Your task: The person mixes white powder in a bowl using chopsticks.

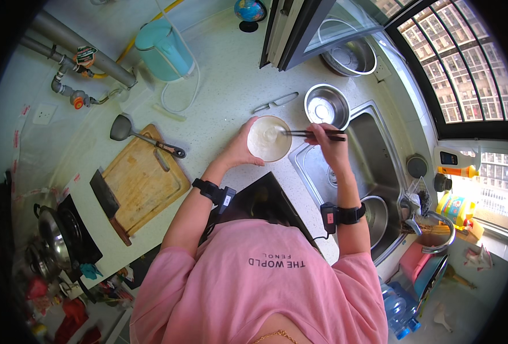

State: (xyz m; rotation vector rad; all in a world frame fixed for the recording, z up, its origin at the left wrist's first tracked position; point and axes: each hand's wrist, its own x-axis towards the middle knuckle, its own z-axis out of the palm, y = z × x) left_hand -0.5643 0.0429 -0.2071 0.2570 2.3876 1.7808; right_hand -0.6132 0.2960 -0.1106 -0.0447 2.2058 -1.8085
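My left hand (242, 148) is wrapped around the left side of a round bowl (269, 157) that stands over the counter. White, creamy-looking stuff fills its inside. In my right hand (330, 145) is a pair of dark chopsticks (299, 133), pointing left, their blurred tips in the white stuff. A knife (275, 103) lies on the counter just beyond the bowl. To the right of it a steel basin (326, 107) stands at the sink's corner.
A wooden cutting board (144, 180), a cleaver (107, 198) and a spatula (146, 138) lie at left. Behind them is a turquoise kettle (164, 51). The steel sink (365, 150) is at right, under an open window. A steel pot (353, 58) stands at the back right.
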